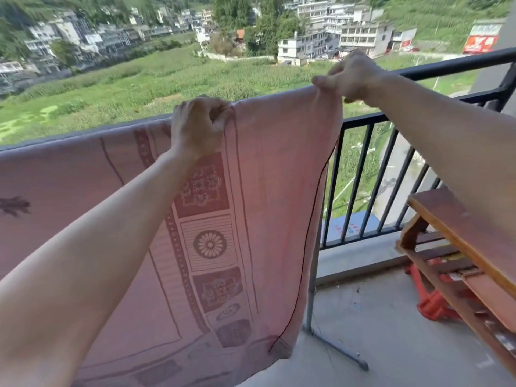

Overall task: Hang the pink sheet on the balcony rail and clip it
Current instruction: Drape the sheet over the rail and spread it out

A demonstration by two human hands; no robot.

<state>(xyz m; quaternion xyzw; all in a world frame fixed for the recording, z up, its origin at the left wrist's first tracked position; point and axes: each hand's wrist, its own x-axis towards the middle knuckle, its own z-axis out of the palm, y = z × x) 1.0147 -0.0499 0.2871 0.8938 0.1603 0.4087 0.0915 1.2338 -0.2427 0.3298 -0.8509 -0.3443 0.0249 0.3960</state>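
Pink sheet (268, 169) draped over black balcony rail (452, 65), left hand (198, 127) grip closed on its top edge, right hand (349, 75) pinching its corner

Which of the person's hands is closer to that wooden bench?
Right. The right hand pinches the pink sheet up-left of the wooden bench; the left hand grips it farther left.

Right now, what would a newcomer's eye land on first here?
The pink sheet hangs along the black balcony rail, filling the left and centre. The left hand grips its top edge mid-frame, while the right hand pinches its corner by the rail, upper right. A wooden bench stands at the right edge.
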